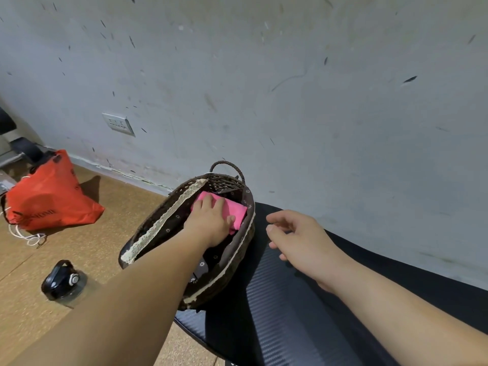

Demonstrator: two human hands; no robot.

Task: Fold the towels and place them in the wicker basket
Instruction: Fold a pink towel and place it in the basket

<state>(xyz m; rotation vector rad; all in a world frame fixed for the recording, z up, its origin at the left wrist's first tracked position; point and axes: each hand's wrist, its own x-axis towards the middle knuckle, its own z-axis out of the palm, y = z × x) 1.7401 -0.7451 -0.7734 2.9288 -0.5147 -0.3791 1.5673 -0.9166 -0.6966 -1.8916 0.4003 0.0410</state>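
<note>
Towel [235, 209] under flat left hand [208, 220], inside basket [158, 223].

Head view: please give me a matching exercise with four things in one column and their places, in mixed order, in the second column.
Things
1. pink towel
2. red bag
3. black-lidded bottle
4. right hand

Places
A. on the floor, by the wall
B. over the black mat, holding nothing
C. in the wicker basket, under the left hand
D. on the floor, nearest the camera

Pairs: 1-C, 2-A, 3-D, 4-B
</note>
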